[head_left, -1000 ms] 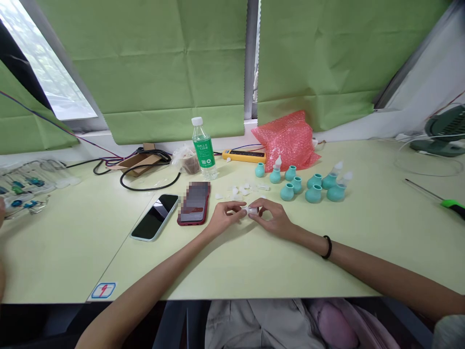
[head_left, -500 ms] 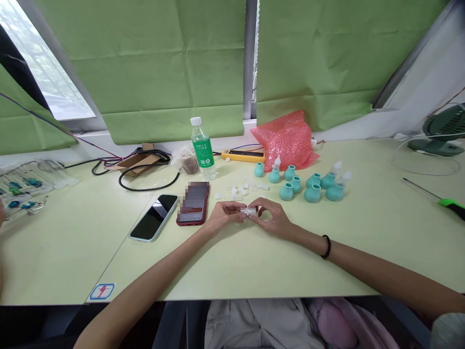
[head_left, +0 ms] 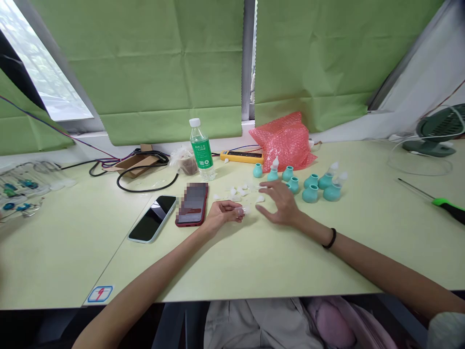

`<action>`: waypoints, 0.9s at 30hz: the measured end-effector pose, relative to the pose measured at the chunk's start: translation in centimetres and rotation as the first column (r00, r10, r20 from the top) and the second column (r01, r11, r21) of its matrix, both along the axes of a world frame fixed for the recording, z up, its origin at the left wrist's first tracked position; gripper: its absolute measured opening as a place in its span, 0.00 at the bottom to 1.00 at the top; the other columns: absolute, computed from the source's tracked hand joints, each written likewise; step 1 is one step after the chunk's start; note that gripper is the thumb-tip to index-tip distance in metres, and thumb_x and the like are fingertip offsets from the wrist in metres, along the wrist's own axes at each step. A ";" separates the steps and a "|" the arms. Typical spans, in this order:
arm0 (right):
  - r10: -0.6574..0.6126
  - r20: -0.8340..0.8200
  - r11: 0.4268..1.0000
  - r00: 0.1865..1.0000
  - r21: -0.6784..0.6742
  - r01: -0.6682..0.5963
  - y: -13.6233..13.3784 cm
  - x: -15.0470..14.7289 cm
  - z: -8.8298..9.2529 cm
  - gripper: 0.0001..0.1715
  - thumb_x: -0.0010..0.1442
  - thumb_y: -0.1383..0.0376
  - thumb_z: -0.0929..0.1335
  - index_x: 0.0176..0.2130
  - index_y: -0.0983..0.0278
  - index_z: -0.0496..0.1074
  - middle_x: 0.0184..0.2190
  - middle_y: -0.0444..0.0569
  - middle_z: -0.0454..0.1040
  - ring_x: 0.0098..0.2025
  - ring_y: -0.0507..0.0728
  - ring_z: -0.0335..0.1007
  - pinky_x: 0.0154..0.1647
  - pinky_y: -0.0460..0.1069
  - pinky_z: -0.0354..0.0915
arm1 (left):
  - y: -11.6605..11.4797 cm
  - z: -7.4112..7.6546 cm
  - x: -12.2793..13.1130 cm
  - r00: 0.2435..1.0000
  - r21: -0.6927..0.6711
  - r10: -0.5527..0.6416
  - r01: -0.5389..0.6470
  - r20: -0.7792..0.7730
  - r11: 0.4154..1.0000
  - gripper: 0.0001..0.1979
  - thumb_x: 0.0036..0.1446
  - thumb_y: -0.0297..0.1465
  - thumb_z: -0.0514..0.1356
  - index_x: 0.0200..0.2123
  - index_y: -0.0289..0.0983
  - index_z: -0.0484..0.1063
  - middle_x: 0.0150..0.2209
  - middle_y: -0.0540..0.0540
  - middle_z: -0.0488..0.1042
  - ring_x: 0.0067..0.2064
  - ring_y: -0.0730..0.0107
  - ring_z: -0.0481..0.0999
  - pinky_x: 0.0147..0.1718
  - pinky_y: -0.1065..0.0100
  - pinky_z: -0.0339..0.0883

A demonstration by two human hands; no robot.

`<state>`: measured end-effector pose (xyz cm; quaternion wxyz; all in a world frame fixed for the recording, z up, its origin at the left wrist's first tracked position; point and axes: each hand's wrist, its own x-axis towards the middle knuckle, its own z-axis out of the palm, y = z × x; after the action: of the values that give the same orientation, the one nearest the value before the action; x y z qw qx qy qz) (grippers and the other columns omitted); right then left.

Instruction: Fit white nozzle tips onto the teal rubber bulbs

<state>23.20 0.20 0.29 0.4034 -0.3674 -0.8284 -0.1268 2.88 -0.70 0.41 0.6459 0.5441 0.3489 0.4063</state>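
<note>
Between the thumb and fingers of my left hand [head_left: 225,213] is a small clear plastic piece [head_left: 242,210], held just above the table. My right hand [head_left: 281,203] is apart from it, thumb and fingers spread, close to the small white translucent pieces [head_left: 240,191] strewn on the table. Just behind my right hand stand several turquoise squeeze bulbs [head_left: 310,193] with round open necks. A few of them carry a clear pointed nozzle [head_left: 333,168]. Part of one bulb is hidden by my right hand.
Two phones, one black-screened [head_left: 152,219] and one red-cased [head_left: 192,206], lie left of my hands. Behind stand a water bottle [head_left: 202,151], a yellow power strip [head_left: 241,156] and red bubble wrap [head_left: 285,140]. A screwdriver [head_left: 448,208] lies far right.
My right hand has let go of the clear plastic piece, moved right and opened. My left hand still holds the piece in nearly the same place.
</note>
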 end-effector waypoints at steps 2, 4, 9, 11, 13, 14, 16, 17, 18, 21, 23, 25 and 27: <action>-0.266 0.051 0.963 0.963 0.056 0.263 0.9 1.2 0.6 0.18 0.49 0.57 0.63 0.38 0.66 0.64 0.41 0.56 0.64 0.43 0.64 0.57 0.40 0.58 0.53 | -0.1 0.2 0.0 0.999 -0.007 -0.017 0.017 0.040 1.000 0.12 0.40 0.31 0.62 0.27 0.30 0.66 0.24 0.46 0.71 0.25 0.74 0.70 0.29 0.66 0.65; -0.477 0.140 0.879 0.868 0.058 0.473 1.6 2.2 1.0 0.18 0.50 0.56 0.61 0.36 0.67 0.65 0.37 0.58 0.65 0.41 0.66 0.57 0.38 0.59 0.52 | -0.2 0.4 0.0 0.997 -0.011 -0.047 0.047 0.061 0.999 0.11 0.41 0.32 0.61 0.25 0.30 0.64 0.23 0.46 0.70 0.24 0.75 0.70 0.28 0.67 0.64; -0.591 0.375 0.754 0.714 -0.056 0.654 2.4 3.3 0.8 0.17 0.48 0.58 0.62 0.33 0.69 0.66 0.32 0.57 0.65 0.30 0.61 0.62 0.28 0.54 0.54 | -0.3 0.5 -0.1 0.997 -0.026 -0.040 0.042 0.066 0.999 0.11 0.42 0.33 0.60 0.28 0.32 0.64 0.21 0.49 0.68 0.23 0.77 0.68 0.26 0.69 0.64; -0.537 0.390 0.779 0.748 -0.110 0.617 2.4 3.4 0.6 0.14 0.46 0.62 0.63 0.34 0.67 0.66 0.35 0.56 0.63 0.28 0.58 0.62 0.24 0.50 0.54 | -0.2 0.4 -0.1 0.996 -0.024 -0.023 0.025 0.081 0.999 0.13 0.43 0.32 0.60 0.33 0.32 0.65 0.22 0.49 0.68 0.24 0.76 0.68 0.27 0.68 0.64; -0.451 0.331 0.842 0.829 -0.149 0.518 2.3 3.2 0.7 0.12 0.45 0.66 0.63 0.34 0.66 0.65 0.36 0.54 0.63 0.28 0.56 0.62 0.22 0.48 0.54 | -0.1 0.2 -0.2 0.995 -0.029 -0.012 0.015 0.104 0.999 0.15 0.43 0.31 0.60 0.36 0.32 0.65 0.24 0.47 0.69 0.28 0.74 0.69 0.30 0.67 0.64; -0.392 0.274 0.881 0.878 -0.164 0.445 2.2 3.1 0.8 0.12 0.45 0.67 0.63 0.34 0.65 0.65 0.36 0.52 0.63 0.28 0.55 0.62 0.22 0.47 0.55 | 0.0 0.2 -0.2 0.993 -0.035 -0.006 0.011 0.116 0.999 0.15 0.42 0.30 0.60 0.36 0.32 0.66 0.26 0.47 0.69 0.30 0.73 0.69 0.31 0.66 0.64; -0.249 0.125 0.942 0.960 -0.198 0.270 1.8 2.6 1.1 0.09 0.45 0.68 0.62 0.32 0.65 0.64 0.34 0.50 0.63 0.28 0.53 0.61 0.24 0.47 0.57 | 0.1 0.0 -0.2 0.991 -0.054 0.002 0.006 0.135 0.999 0.15 0.41 0.28 0.61 0.35 0.32 0.67 0.28 0.46 0.69 0.32 0.72 0.69 0.33 0.65 0.64; -0.174 0.047 0.958 0.984 -0.223 0.180 1.6 2.3 1.2 0.08 0.46 0.68 0.62 0.32 0.65 0.64 0.32 0.49 0.63 0.27 0.52 0.61 0.25 0.46 0.58 | 0.1 -0.1 -0.2 0.990 -0.063 0.002 0.007 0.142 0.998 0.15 0.40 0.27 0.62 0.35 0.32 0.68 0.29 0.46 0.69 0.32 0.72 0.68 0.34 0.65 0.64; -0.105 -0.027 0.962 0.994 -0.258 0.095 1.2 1.9 1.2 0.08 0.45 0.68 0.63 0.31 0.65 0.64 0.31 0.49 0.63 0.26 0.51 0.60 0.24 0.46 0.59 | 0.1 -0.2 -0.2 0.989 -0.068 0.002 0.008 0.147 0.998 0.16 0.39 0.26 0.62 0.35 0.32 0.68 0.29 0.46 0.69 0.32 0.73 0.68 0.35 0.65 0.64; 0.036 -0.197 0.909 0.980 -0.400 -0.113 0.2 0.6 0.6 0.13 0.44 0.67 0.64 0.35 0.64 0.62 0.30 0.47 0.64 0.24 0.49 0.58 0.21 0.44 0.59 | 0.2 -0.3 -0.2 0.990 -0.074 -0.001 0.012 0.141 0.997 0.18 0.37 0.25 0.63 0.36 0.32 0.68 0.29 0.47 0.69 0.32 0.73 0.68 0.34 0.66 0.64; 0.072 -0.255 0.853 0.964 -0.484 -0.192 -0.4 -0.2 -0.1 0.20 0.43 0.65 0.66 0.39 0.63 0.61 0.30 0.46 0.66 0.24 0.49 0.58 0.22 0.44 0.59 | 0.2 -0.3 -0.2 0.992 -0.074 -0.023 0.032 0.121 0.997 0.16 0.38 0.27 0.62 0.36 0.32 0.67 0.27 0.47 0.69 0.29 0.74 0.68 0.31 0.67 0.64; 0.059 -0.272 0.816 0.961 -0.541 -0.203 -0.7 -0.7 -0.6 0.22 0.42 0.63 0.67 0.40 0.63 0.61 0.30 0.45 0.68 0.24 0.49 0.59 0.24 0.45 0.59 | 0.1 -0.2 -0.2 0.993 -0.068 -0.056 0.063 0.105 0.996 0.13 0.42 0.30 0.61 0.33 0.31 0.67 0.25 0.47 0.68 0.25 0.76 0.67 0.28 0.68 0.63; 0.025 -0.267 0.787 0.964 -0.589 -0.183 -0.7 -0.8 -0.9 0.19 0.42 0.62 0.68 0.36 0.64 0.64 0.30 0.46 0.69 0.25 0.50 0.60 0.25 0.46 0.59 | 0.1 -0.1 -0.2 0.991 -0.057 -0.083 0.089 0.102 0.994 0.10 0.45 0.32 0.59 0.30 0.31 0.67 0.25 0.47 0.68 0.25 0.77 0.67 0.28 0.69 0.62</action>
<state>22.42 -0.49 -0.65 0.3690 -0.4438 -0.7878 0.2152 2.70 -0.61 0.36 0.6958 0.5177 0.3048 0.3937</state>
